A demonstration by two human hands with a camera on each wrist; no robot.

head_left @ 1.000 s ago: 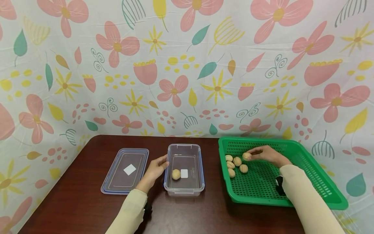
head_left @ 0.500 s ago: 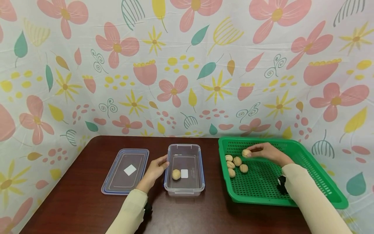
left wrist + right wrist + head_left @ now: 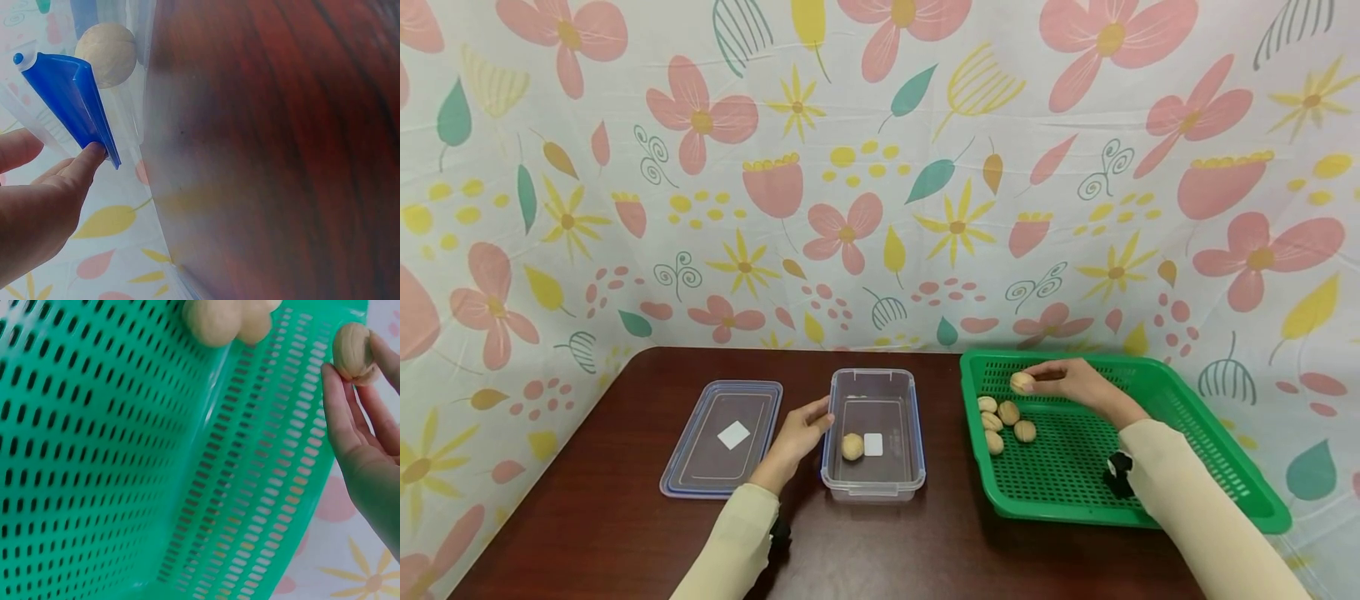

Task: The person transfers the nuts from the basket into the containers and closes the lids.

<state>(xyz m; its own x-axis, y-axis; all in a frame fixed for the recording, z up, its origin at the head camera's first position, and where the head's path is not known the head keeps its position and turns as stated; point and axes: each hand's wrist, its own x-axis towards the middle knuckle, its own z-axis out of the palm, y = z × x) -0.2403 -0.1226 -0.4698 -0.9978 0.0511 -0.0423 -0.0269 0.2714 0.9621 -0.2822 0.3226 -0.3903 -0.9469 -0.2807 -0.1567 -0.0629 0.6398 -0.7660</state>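
Observation:
In the head view, a walnut is pinched between the thumb and fingers of my right hand, raised over the back left of the green basket. The right wrist view shows this walnut at the fingertips, beside the basket's rim. Several walnuts lie in the basket's left end. My left hand touches the left side of the clear plastic container. In the left wrist view, a fingertip meets its blue hinged flap. One walnut lies inside the container, near a white label.
A clear lid with a blue edge and a white square label lies left of the container. Everything stands on a dark brown table. A flower-patterned cloth hangs behind and at the sides.
My right hand has lifted the walnut slightly and moved it left, toward the basket's back left rim. My left hand and the container have stayed in place.

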